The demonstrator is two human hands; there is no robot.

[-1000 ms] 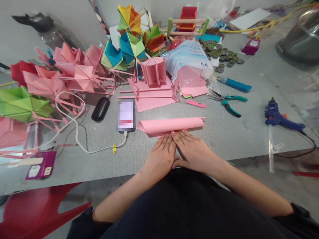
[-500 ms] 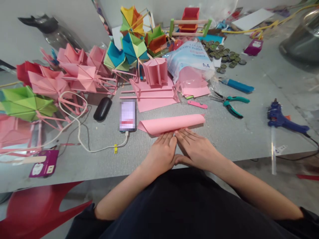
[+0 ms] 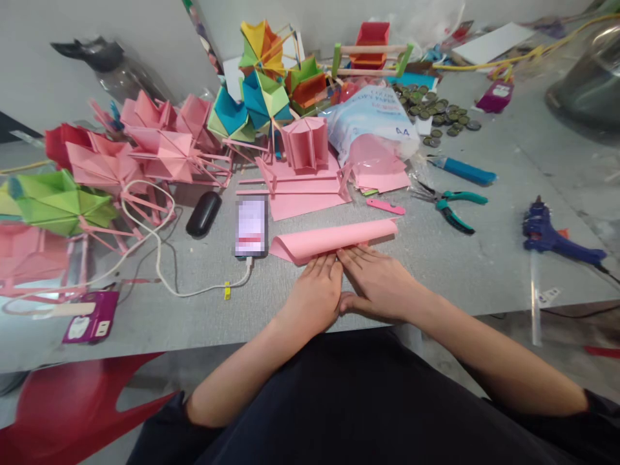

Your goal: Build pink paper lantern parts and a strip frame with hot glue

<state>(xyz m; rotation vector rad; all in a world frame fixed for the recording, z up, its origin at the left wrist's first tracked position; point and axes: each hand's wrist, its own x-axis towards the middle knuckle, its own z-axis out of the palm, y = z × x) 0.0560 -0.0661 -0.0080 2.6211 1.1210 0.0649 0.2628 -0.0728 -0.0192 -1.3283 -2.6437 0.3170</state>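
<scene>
A sheet of pink paper (image 3: 334,239), curled over into a loose roll, lies across the table in front of me. My left hand (image 3: 320,284) rests flat with its fingers stretched toward the near edge of the roll. Beside it, my right hand (image 3: 375,278) lies flat too, fingertips on the paper's near edge and thumb pointing at the left hand. The two hands almost meet. Their fingertips cover part of the near edge. Just beyond the roll are a pink cutter (image 3: 385,206) and a pink folded paper model (image 3: 305,145).
Left of the roll lies a phone (image 3: 250,226) on a white cable, near a black case (image 3: 204,214). Folded paper wheels (image 3: 165,155) crowd the back left. Pliers (image 3: 450,206) and a blue glue gun (image 3: 557,236) lie to the right. Bottle caps (image 3: 443,113) are scattered behind.
The camera view has shifted slightly. My hands stay flat at the paper's near edge, and the right-hand fingers sit a little closer to the roll.
</scene>
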